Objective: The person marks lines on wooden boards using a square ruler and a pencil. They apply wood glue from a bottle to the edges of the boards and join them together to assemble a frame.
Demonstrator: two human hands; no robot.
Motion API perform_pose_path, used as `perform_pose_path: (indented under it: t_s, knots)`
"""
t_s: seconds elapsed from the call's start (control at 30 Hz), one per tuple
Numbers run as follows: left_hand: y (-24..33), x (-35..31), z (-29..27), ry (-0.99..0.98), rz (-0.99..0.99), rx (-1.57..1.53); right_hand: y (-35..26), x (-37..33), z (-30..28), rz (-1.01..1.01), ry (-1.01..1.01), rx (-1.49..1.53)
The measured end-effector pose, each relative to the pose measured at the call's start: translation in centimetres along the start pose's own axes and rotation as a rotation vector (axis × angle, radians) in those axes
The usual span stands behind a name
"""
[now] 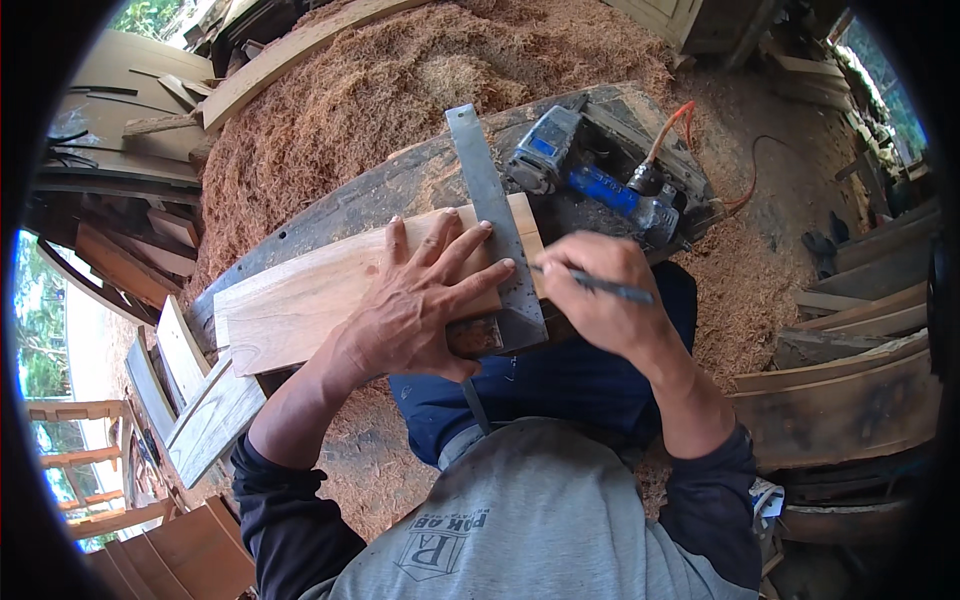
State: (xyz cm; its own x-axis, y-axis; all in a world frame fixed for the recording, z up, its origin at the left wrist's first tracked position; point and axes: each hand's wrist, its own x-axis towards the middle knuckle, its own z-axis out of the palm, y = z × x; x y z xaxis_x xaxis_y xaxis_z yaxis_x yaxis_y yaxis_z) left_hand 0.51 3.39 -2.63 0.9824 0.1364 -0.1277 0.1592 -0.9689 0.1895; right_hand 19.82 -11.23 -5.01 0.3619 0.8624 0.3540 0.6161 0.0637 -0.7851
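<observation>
A pale wooden board (300, 300) lies across the dark bench in front of me. Over its right end rests a metal try square (485, 180), its blade pointing away from me. My left hand (425, 280) is spread flat on the board, its thumb toward me and its fingertips reaching the square. Pinched in my right hand (600, 285) is a dark pencil (610, 286), its point at the strip of board just right of the square's blade. The fingers partly cover the pencil.
A blue and grey power tool (615, 195) with an orange air hose (680, 118) sits at the bench's right end. Wood shavings (440, 65) heap behind the bench (330, 222). Offcuts (215, 415) lean at the left, and planks (850, 400) are stacked at the right.
</observation>
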Motion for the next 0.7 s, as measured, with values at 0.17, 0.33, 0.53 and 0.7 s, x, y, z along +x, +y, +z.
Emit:
perform_pose_path:
  t_s: [0.17, 0.33, 0.53, 0.7]
  knots:
    - [0.2, -0.1, 0.1, -0.001, -0.003, 0.002, -2.2, -3.3, -2.5, 0.0, -0.027, 0.059]
    - [3.2, -1.8, 1.5, 0.134, 0.015, 0.12, -5.0, -4.2, -4.9, -0.001, 0.141, 0.18]
    - [5.2, -3.8, 1.9, 0.303, -0.087, 0.155, -7.7, -5.2, -9.0, -0.636, 0.489, -0.129]
    - [4.1, -7.2, 0.6, 0.711, -0.297, 0.171, -10.3, -5.8, -12.1, -1.022, 0.497, -0.064]
